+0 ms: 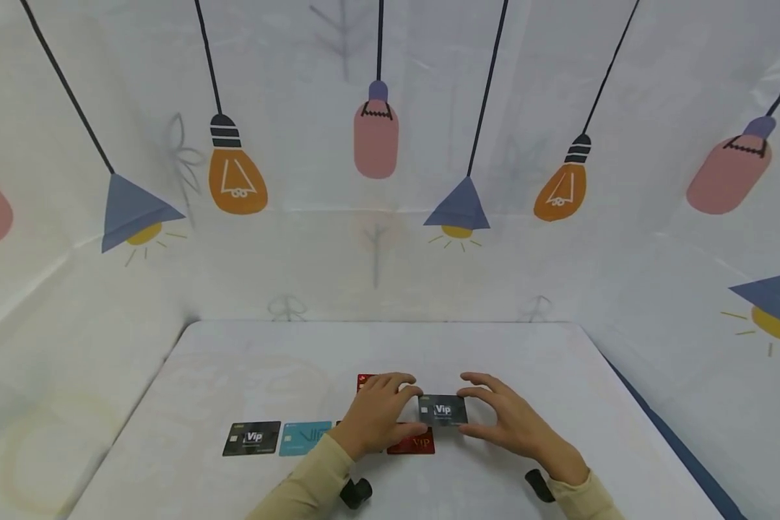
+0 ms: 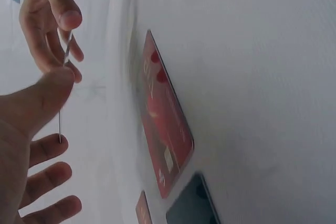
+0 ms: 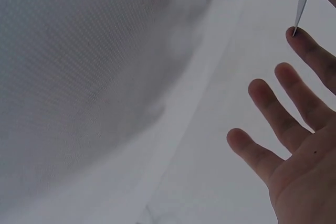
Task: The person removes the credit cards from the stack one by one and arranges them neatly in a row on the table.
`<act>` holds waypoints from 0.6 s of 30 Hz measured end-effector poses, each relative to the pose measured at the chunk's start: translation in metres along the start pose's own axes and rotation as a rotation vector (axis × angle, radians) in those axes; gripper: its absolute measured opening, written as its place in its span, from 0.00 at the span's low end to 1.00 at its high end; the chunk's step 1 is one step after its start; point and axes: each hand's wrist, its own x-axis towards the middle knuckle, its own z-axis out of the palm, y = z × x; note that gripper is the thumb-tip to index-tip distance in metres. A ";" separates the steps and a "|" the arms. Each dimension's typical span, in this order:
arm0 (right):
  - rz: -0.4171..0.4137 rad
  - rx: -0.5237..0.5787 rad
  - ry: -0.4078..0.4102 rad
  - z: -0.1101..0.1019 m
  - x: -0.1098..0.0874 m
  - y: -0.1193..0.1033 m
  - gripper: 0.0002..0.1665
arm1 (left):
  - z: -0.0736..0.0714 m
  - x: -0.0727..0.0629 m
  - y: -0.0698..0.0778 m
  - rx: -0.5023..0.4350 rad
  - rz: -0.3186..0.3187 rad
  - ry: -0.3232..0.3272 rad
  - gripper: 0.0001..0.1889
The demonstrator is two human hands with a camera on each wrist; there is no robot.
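A black card (image 1: 443,409) lettered "Vip" is held up off the white table between both hands. My left hand (image 1: 378,415) pinches its left edge between thumb and fingertips. On the opposite edge, the thumb and fingers of my right hand (image 1: 516,422) grip the card. It appears edge-on as a thin strip in both wrist views. Below the left hand lies a red card (image 1: 412,443), also seen as a red card (image 2: 165,124) in the left wrist view. A dark card (image 2: 191,205) next to it is mostly hidden by the left hand in the head view.
To the left on the table (image 1: 494,350) lie another black "Vip" card (image 1: 252,438) and a teal card (image 1: 304,438), in one row. Behind the left hand, a further red card (image 1: 363,380) shows only its corner. A white sheet with printed lamps (image 1: 456,206) hangs behind.
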 end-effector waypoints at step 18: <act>0.061 -0.022 -0.081 -0.002 -0.029 0.012 0.29 | 0.019 0.000 0.033 0.024 -0.019 -0.038 0.29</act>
